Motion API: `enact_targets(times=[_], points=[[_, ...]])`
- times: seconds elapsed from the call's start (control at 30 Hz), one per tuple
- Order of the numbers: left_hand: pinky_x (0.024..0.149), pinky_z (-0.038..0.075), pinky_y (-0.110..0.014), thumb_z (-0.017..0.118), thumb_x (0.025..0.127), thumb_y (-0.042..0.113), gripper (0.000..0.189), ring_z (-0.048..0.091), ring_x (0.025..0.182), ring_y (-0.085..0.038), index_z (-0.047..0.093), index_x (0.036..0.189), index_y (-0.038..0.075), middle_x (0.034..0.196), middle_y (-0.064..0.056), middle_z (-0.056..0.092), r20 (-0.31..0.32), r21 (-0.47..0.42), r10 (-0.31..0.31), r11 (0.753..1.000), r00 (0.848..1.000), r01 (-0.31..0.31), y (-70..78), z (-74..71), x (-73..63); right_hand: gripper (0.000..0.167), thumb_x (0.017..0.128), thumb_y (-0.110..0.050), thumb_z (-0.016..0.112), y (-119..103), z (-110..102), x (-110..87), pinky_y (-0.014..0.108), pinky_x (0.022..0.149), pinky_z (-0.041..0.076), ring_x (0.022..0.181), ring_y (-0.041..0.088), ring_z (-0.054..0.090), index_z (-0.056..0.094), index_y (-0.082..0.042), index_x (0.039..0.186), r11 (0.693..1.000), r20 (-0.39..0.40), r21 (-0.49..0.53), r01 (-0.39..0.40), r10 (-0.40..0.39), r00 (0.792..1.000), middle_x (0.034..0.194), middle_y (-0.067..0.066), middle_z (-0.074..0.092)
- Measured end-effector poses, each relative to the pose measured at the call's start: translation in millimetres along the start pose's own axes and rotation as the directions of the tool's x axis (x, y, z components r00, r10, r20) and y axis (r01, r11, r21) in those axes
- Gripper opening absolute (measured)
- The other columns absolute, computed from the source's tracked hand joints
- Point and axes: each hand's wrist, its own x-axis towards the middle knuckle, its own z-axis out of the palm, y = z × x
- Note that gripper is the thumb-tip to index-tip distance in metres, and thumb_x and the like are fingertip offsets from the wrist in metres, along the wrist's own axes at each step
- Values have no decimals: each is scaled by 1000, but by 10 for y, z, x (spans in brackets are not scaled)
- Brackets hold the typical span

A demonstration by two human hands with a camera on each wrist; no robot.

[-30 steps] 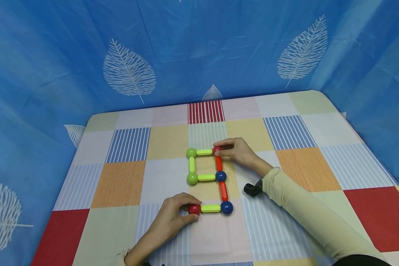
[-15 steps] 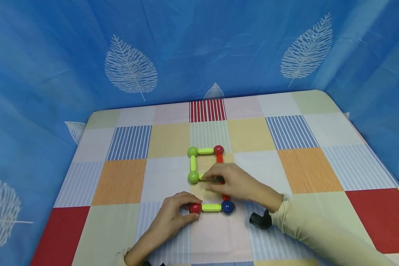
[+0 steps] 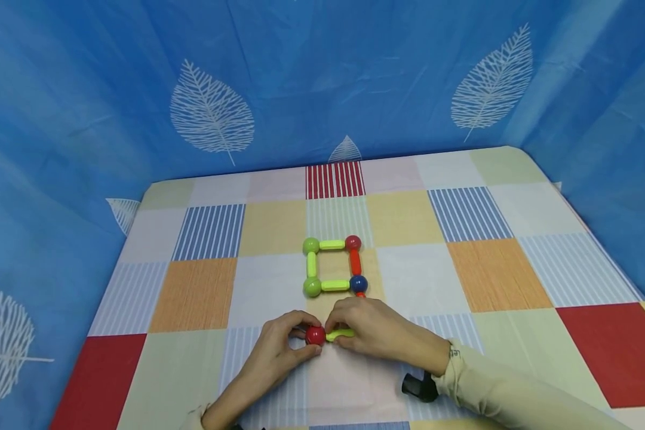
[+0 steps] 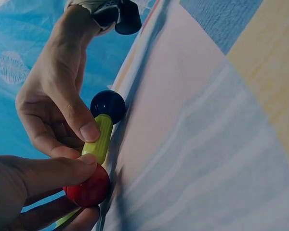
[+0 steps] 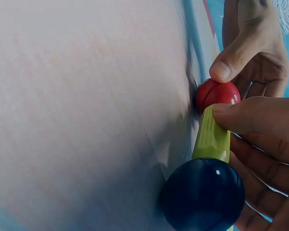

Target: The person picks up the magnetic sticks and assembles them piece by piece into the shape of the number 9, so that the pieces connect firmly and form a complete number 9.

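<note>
Balls and short rods lie joined on the table. My left hand (image 3: 280, 346) pinches the red ball (image 3: 315, 335) at the near left end between thumb and fingers. Right beside it, my right hand (image 3: 378, 331) pinches the yellow-green rod (image 5: 213, 134) that runs from this ball to a blue ball (image 5: 204, 195). In the head view the right hand hides that blue ball and most of the near red rod. Farther back, two green balls (image 3: 312, 286), a second red ball (image 3: 353, 243) and another blue ball (image 3: 358, 283) form a square with rods between them.
A patchwork-patterned cloth (image 3: 494, 275) covers the table. Blue curtains (image 3: 301, 77) with white leaf prints stand behind it and at both sides. A black strap piece (image 3: 420, 387) hangs at the right wrist.
My right hand has come from the far red ball, past the middle blue ball, toward me to the near yellow-green rod. My left hand stays on the near red ball.
</note>
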Motion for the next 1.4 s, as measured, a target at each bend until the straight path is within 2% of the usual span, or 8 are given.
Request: enact_targets(times=[0.63,0.73,0.83,0.93,1.0,1.03,1.17,1.4], points=[[74,56,-27,83,76,4,27,65,86,-11,72,100,9,100,2,69,3,38,35,999,999,-35,17,11,18,13,83,-13,78,33,-19,-6,22,73,50,83,3,58,75,-16,95,997,7,64,-31,31,1000,92,-12,65],[76,55,-28,85,76,7,30,63,87,-10,72,103,10,102,4,69,12,59,46,997,999,-47,18,-8,33,11,87,-18,76,78,-114,25,23,71,51,80,4,58,75,-17,98,992,-49,112,-61,67,997,92,-13,65],[77,55,-29,85,77,15,34,63,88,-11,72,107,10,102,3,68,-7,62,47,997,999,-46,19,-34,63,15,90,-19,72,245,-277,111,27,71,53,81,8,60,74,-13,104,980,-217,163,-112,146,965,95,-7,67],[76,55,-29,86,77,27,43,62,86,-13,70,114,10,103,1,66,-41,60,21,998,999,-18,28,-52,88,24,91,-18,71,530,-421,229,35,73,55,87,16,63,70,-8,113,958,-373,205,-201,266,889,105,3,67],[75,55,-28,87,75,32,49,61,86,-14,68,114,11,102,1,64,-46,68,2,998,999,1,36,-53,97,32,91,-19,70,711,-471,295,39,76,55,92,22,64,67,-6,121,932,-403,250,-263,347,847,113,9,65],[74,55,-28,88,73,34,50,61,86,-14,68,114,11,102,1,63,-37,81,-7,997,999,10,39,-53,98,35,92,-20,70,786,-481,321,41,77,55,94,23,65,65,-7,124,918,-391,268,-292,381,838,117,10,64],[71,53,-27,89,71,28,42,59,84,-11,70,105,11,96,5,62,32,109,-2,994,999,-1,35,-53,107,40,92,-25,71,949,-478,392,39,79,53,97,23,64,64,-9,128,885,-299,309,-348,438,848,117,9,65],[71,52,-26,86,75,12,32,58,81,-9,71,103,9,94,7,63,76,100,20,995,997,-28,46,-44,104,32,92,-21,70,975,-467,434,35,77,51,92,19,63,69,-7,121,899,-291,281,-337,414,862,109,5,69]])
